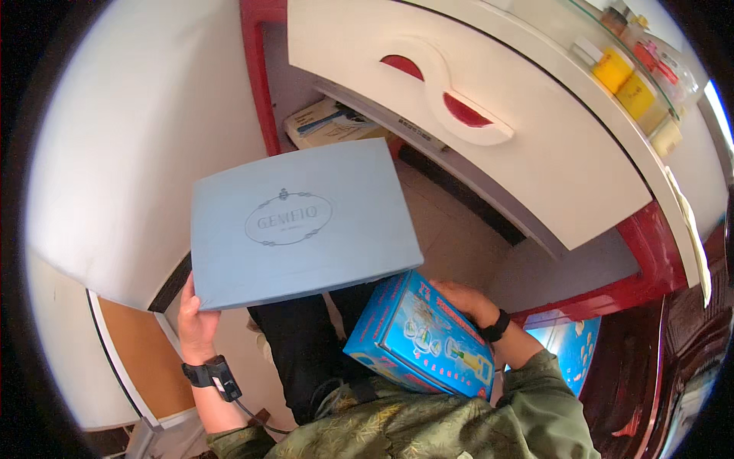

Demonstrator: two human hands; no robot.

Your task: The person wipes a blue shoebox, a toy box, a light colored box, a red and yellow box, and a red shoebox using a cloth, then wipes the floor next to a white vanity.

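Largest, a white-and-red cabinet (550,145), beyond the pale blue box (306,256) and off to its right. Next, the pale blue box itself, raised in front of the torso (428,421), cover upward, marked with an oval emblem (289,219). Then a bright blue box (436,336), just beside the near right corner of the pale blue box, tucked close to the torso; cannot tell whether touching its larger neighbour. Farther right of the pale blue box, a second blue printed item (572,344), partly hidden by the sleeve (543,382). Just beyond the far edge of the pale blue box, a book (313,126) inside the cabinet.

Smaller, the right hand (470,302), right of the pale blue box, bent over the bright blue box's upper side, fingers close together, tips not clear. At the near left corner of the pale blue box, the left hand (200,321), pinching that corner; cannot tell the spread of the fingers underneath.

By judgement, now at the step of holding both boxes at once. Seems to call next for a level pale blue box and firm pressure on the bright blue box.
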